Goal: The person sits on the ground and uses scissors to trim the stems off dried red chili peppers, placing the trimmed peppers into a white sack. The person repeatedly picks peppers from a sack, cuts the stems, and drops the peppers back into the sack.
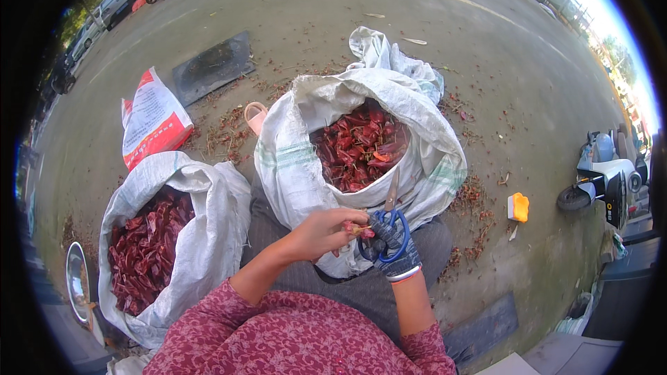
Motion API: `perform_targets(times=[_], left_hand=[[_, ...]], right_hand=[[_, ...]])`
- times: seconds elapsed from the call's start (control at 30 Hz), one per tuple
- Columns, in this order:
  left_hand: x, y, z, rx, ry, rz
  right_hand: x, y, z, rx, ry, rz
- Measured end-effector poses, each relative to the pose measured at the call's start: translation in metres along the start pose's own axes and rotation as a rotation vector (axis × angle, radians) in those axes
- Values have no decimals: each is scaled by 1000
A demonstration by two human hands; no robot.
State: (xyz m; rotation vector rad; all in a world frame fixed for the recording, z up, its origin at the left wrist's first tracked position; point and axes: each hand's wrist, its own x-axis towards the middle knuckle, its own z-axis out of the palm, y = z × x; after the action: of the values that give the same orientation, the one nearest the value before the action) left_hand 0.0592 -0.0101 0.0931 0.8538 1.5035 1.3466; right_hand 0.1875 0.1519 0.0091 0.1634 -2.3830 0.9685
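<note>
Bare, my left hand [327, 234] pinches a dried red chilli pepper [359, 229] whose pale stem shows between the fingers. Close against it, my right hand [393, 247], in a grey knitted glove, grips scissors [392, 213] with blue handles, blades pointing away from me. Both hands are over the near rim of a white woven sack [281, 166] rolled open between my knees. Whole red chillies [359, 146] with stems fill its middle. To my left stands a second white woven sack [221, 219], holding dark red dried chillies [148, 250].
A red-and-white printed bag [156, 120] and a dark flat board [213, 67] lie ahead on the left. Stem scraps [229, 135] litter the concrete ground. On the right are an orange-and-white container [518, 207] and a parked scooter [604, 187]. Another dark board [482, 328] is at lower right.
</note>
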Motion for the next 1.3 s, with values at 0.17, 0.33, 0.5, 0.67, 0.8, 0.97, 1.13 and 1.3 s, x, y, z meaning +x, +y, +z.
perform_targets(times=[0.17, 0.33, 0.5, 0.67, 0.8, 0.97, 1.13, 1.3], left_hand=[[-8, -10, 3, -30, 70, -23], [-7, -5, 0, -271, 338, -186], [-3, -14, -13, -511, 378, -113], [-10, -17, -8, -421, 398, -150], [-14, -19, -2, -314, 327, -112], [-16, -38, -3, -316, 163, 26], [-20, -33, 2, -275, 128, 78], [-11, -38, 9, -295, 174, 130]], right_hand=[[11, -25, 0, 204, 62, 93], [-8, -41, 1, 862, 159, 892], [-32, -51, 2, 19, -14, 718], [-31, -58, 7, -121, 9, 581], [-26, -56, 16, -21, 35, 719], [-57, -32, 31, -151, 62, 460], [-52, -34, 29, -273, -9, 410], [-60, -28, 25, -501, -294, 635]])
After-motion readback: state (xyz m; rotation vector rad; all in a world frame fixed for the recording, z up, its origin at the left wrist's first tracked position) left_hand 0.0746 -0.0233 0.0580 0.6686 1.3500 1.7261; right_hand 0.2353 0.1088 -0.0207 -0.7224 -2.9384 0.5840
